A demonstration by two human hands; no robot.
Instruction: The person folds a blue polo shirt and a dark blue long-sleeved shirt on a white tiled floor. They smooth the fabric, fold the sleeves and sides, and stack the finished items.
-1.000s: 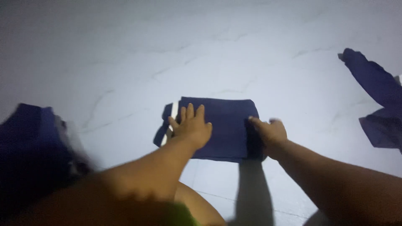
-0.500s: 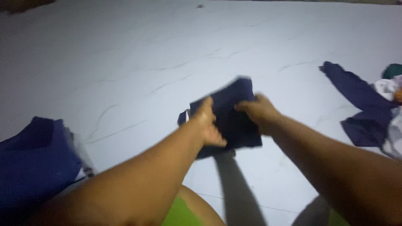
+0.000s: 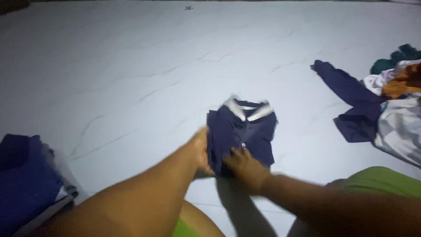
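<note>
Hands meet at the near edge of a folded navy shirt in our one view, the head camera looking down at a pale marble-patterned floor. We see the shirt lying flat on the floor in the middle of the picture, its white-trimmed collar turned away from us and a small button showing on the front. Our left hand grips the shirt's near left edge, fingers curled around the cloth. Our right hand lies on the near part of the shirt with its fingers spread; we cannot tell if it pinches the fabric or only presses it. To the left, close to us, sits a stack of folded dark blue clothes. To the right, well apart from the shirt, lies a loose heap of clothes in navy, white, green and orange.
</note>
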